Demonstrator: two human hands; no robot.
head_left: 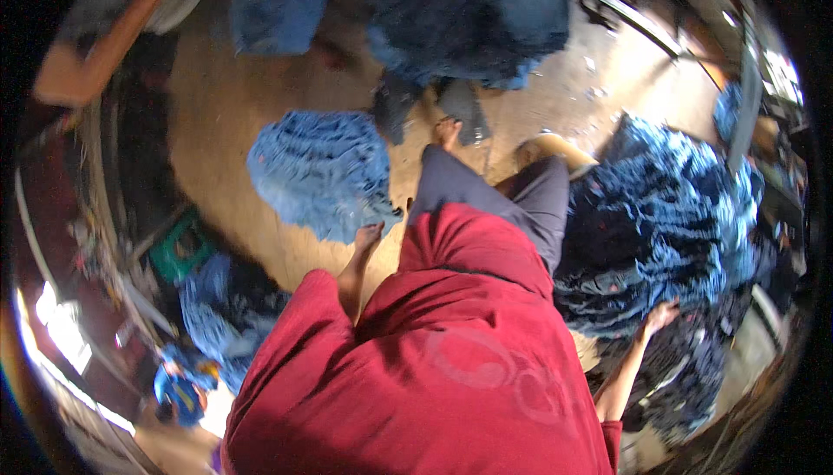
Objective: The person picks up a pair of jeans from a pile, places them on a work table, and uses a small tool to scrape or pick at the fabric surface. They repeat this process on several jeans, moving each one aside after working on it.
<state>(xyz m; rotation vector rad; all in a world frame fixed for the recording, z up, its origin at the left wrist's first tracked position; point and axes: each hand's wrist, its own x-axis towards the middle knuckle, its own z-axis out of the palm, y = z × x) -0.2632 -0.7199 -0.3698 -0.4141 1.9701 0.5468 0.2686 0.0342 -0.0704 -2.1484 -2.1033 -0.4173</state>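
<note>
Left hand (pixel 368 235) closed on edge of stacked light-blue denim bundle (pixel 321 171), lifted above sandy floor (pixel 217 119); right hand (pixel 661 314) spread open against large dark-blue denim heap (pixel 659 215). Most of heap seemingly left unsorted.

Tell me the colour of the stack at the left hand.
Light blue stack, clearest in the head view.

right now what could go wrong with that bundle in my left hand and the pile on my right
1. The left hand grips only the lower edge of the light blue denim bundle, so it may slip or spill.
2. The right hand rests on the dark denim pile, which could slide.
3. The bare foot steps on a floor with scattered scraps.
</note>
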